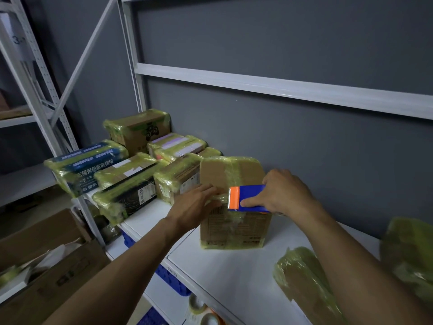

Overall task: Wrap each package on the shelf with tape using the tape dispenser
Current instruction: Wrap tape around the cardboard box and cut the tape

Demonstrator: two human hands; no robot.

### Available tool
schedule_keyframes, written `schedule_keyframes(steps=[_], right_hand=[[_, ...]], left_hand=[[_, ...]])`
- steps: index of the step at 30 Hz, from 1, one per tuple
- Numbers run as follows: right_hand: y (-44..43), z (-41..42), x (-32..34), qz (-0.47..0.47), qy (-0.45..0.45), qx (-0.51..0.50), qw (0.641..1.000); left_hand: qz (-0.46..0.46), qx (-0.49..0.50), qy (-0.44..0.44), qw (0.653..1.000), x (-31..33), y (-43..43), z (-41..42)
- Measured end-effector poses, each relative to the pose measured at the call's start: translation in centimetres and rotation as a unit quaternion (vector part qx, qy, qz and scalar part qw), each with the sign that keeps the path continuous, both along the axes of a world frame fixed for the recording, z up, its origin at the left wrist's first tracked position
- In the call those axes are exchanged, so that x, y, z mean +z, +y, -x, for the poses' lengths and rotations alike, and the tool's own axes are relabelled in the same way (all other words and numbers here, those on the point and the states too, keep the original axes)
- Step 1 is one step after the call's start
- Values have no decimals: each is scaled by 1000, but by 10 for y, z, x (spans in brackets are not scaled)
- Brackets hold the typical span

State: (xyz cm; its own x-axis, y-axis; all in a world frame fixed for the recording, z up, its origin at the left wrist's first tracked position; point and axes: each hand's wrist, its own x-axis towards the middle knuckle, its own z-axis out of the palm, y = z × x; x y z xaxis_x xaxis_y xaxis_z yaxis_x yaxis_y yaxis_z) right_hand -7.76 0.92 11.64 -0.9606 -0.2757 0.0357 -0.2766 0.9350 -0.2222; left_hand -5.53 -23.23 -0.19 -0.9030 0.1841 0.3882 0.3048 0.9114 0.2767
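The left hand (196, 205) lies flat, fingers straight, pressing the tape at the top front edge of the box (234, 226). The right hand (283, 193) grips the tape dispenser (248, 198), blue with an orange end, held against the same edge and just beside the left fingertips. The box stands upright on the white shelf (229, 266). Beyond the left hand sit wrapped packages (131, 184), packed close together. More wrapped packages lie by the right forearm (302, 277). A blue package (86, 165) carries white Chinese writing, too blurred to read.
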Motion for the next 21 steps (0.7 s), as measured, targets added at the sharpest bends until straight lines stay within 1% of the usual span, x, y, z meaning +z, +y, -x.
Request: schedule_keyframes(steps=[5, 10, 16, 21], right_hand=[[3, 1, -3, 10, 1, 3, 1000], [11, 4, -6, 32, -16, 12, 999], [29, 3, 2, 26, -12, -4, 1000], [31, -3, 2, 27, -4, -12, 1000]], left_hand=[[-17, -2, 25, 1000, -4, 0, 4], [-25, 4, 27, 999, -6, 3, 1], [-37, 2, 18, 999, -8, 0, 2], [-45, -38, 20, 998, -4, 3, -4]])
